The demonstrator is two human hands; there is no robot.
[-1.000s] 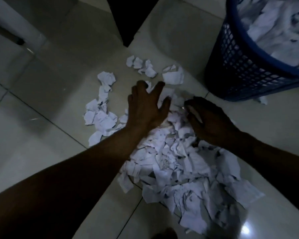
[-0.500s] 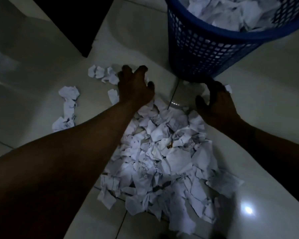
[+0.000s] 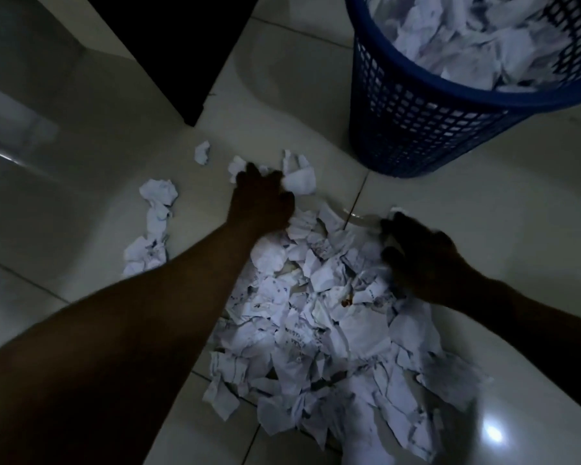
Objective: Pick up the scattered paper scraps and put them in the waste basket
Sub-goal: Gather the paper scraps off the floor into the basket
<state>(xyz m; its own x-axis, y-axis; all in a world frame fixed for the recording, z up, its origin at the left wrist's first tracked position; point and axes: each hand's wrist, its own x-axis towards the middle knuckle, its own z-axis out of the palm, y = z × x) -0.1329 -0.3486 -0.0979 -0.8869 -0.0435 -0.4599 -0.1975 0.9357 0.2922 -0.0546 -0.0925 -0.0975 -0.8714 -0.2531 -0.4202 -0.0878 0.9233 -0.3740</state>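
White paper scraps [image 3: 316, 323], torn and crumpled with faint writing on them, lie heaped on a pale tiled floor [image 3: 483, 203] in dim light. The heap spreads across a joint between tiles. A person's two bare arms reach in from the near side.

The left hand [image 3: 262, 199] lies palm down on the far end of the heap. Its fingers stretch forward and hold nothing, and their tips rest against a larger loose scrap [image 3: 301, 181]. The right hand [image 3: 420, 253] rests palm down on the heap's far right side, fingers spread and likewise gripping nothing (it is in deep shadow, so finer detail is lost).

A blue plastic waste basket [image 3: 416, 129] with lattice walls stands on the floor beyond the right hand, apart from both hands. It already holds white paper [image 3: 467, 45].

Left of the left arm, a loose trail of stray scraps [image 3: 155, 209] lies apart from the heap, and one small scrap [image 3: 202, 152] sits alone farther out. A dark block of furniture [image 3: 182, 45] stands at the far side, left of the basket. A bright spot of reflected light [image 3: 493, 432] shows on the tile by the heap's near right edge.
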